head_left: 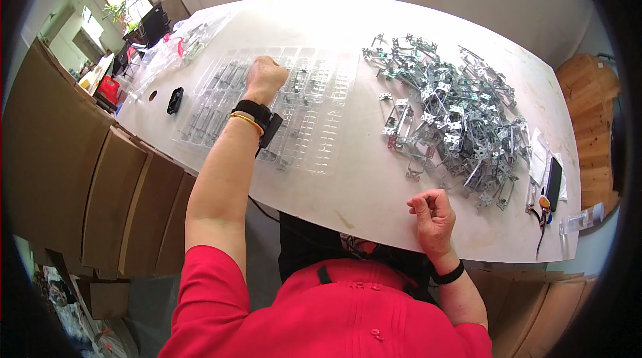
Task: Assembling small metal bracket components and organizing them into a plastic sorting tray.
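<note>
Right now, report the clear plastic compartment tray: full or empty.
Partly filled: the tray holds grey metal parts at left; rightmost compartments look bare.

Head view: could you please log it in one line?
left hand over clear tray | right hand at near edge of table | metal parts heaped right

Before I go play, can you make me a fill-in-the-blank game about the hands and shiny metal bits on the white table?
1. The heap of silver metal parts lies to the ____ of the clear plastic compartment tray.
2. Over the tray is the bare left hand, its wrist circled by a black strap and a thin ____ band.
3. The bare right hand has a slim wristband coloured ____.
4. The short-sleeved, buttoned shirt is ____.

Missing words: right; yellow; black; red.
</note>
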Tool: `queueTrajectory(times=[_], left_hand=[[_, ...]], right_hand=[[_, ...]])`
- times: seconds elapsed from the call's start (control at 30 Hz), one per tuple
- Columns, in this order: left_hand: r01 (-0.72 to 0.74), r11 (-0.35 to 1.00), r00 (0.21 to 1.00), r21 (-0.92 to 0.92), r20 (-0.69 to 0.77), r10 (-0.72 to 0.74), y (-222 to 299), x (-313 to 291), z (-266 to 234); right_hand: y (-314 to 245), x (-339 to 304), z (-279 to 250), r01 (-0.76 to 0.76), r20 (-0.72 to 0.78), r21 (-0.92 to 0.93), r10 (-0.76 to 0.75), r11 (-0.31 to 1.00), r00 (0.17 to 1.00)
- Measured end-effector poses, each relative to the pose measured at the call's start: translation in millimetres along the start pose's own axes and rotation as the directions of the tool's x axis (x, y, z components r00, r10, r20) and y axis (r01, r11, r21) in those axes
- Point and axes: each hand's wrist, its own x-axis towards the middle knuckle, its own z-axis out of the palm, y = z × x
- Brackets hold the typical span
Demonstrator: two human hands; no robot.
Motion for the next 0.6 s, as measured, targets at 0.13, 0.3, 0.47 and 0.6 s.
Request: queueTrajectory(times=[0.13, 0.3, 0.47, 0.6], left_hand=[[-0.030, 0.996, 0.994, -0.085, -0.106, 0.021, -3.1, -1.0, -14.4], [-0.022, 0.996, 0.989, -0.091, -0.146, 0.008, -11.1, 0.4, -20.3], [-0.078, 0.992, 0.993, -0.101, -0.093, 0.069, -0.9, -12.7, -19.3], [-0.114, 0.977, 0.992, -0.179, 0.027, 0.121, -2.1, -5.2, 1.9]], right_hand=[[2.8, -0.7, -0.6, -0.001, -0.004, -0.001, 0.001, 1.000, 1.000], [3.0, -0.3, 0.9, -0.005, -0.002, 0.012, 0.005, 1.000, 1.000], [2.5, 0.6, -0.1, -0.014, -0.001, 0.011, 0.014, 1.000, 1.000], [-1.3, 0.9, 0.2, -0.016, 0.006, 0.016, 0.016, 1.000, 1.000]])
